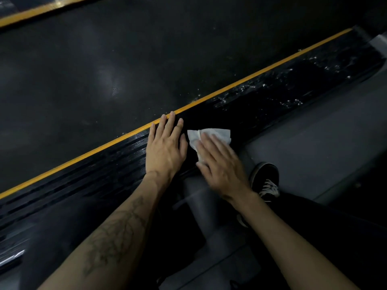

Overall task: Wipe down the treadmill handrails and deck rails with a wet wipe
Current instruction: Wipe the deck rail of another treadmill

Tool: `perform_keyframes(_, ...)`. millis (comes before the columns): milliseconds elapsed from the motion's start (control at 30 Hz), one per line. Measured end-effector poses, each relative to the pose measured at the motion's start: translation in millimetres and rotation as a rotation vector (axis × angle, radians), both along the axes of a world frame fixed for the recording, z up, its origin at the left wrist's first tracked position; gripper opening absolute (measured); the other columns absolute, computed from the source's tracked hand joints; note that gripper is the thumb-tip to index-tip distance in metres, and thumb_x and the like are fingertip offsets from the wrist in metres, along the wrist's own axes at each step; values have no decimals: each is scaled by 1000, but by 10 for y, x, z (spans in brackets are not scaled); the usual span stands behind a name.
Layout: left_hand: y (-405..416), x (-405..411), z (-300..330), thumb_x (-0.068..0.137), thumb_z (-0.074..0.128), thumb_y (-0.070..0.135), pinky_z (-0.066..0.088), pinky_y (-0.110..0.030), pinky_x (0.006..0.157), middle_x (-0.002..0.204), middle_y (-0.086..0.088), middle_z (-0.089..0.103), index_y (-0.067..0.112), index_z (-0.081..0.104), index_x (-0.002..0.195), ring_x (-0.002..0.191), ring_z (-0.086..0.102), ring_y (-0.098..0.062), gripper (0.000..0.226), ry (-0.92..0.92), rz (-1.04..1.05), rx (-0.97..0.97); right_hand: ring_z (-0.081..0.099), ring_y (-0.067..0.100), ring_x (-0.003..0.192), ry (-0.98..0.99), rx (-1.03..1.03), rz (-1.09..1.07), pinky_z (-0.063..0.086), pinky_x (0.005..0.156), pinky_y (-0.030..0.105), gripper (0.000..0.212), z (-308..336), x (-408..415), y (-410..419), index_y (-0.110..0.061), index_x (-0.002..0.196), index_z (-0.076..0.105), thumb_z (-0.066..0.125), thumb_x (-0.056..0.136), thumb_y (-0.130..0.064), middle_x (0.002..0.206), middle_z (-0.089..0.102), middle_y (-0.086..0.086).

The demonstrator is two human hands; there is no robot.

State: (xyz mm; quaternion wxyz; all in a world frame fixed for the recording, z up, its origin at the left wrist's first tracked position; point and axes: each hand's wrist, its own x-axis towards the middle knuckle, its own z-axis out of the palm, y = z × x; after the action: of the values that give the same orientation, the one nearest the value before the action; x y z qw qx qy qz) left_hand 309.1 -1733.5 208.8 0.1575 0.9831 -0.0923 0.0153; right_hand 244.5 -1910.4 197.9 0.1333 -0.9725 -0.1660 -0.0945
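Step in hand: deck-rail wipe, mid-rail. Handrails aren't in view, so can't say where they stand.

Far left of the hands: treadmill belt [94, 80], wide dark surface. A yellow edge strip [83, 156] runs diagonally between belt and the near deck rail [109, 174]. A second yellow strip [31, 14] shows beyond the belt, top left.

Left hand [165, 146]: flat on the rail, fingers straight and slightly spread, holding nothing. Fingertips reach the yellow strip. Reads as a brace.

Just right of it: wet wipe [217, 133], white, crumpled, lying on the rail. Right hand [217, 162] presses it down with extended fingers, palm over the near part; the far end of the wipe sticks out past the fingertips. Hand is blurred, so likely mid-stroke.

Right of the hands: the rail runs on up-right with pale specks [293, 91] scattered on it. Can't tell if it's dust or glare on a wet film. My guess is that stretch is next: slide the wipe along the rail, flat pressure, stay inside the strip.

Edges: yellow strip on the far side, rail's outer edge on the near side, dropping to grey floor [314, 153]. A shoe [265, 178] sits just right of the right wrist, beside a grey upright post [201, 197] below the hands.

Room: open along the rail both ways. Rail is narrow, so strokes run lengthwise.
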Motion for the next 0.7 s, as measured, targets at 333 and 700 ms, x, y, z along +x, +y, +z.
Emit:
perform_keyframes(333,-66,6,-11,108,28,36,1,-49,129,172,-2,12,17,32,160,159,1,-21,56,53,-9,47,26,31,154,43,17,-10,30,122,51,54,-16,-114,41,-7,154,42,43,107,-33,164,32,14)
perform_keyframes(700,-257,3,-60,108,17,45,-4,-55,127,173,-2,-3,22,11,165,159,-12,-27,62,106,55,98,29,34,153,-1,-5,24,33,119,54,53,-83,-87,-118,-9,153,45,44,106,-32,163,35,13)
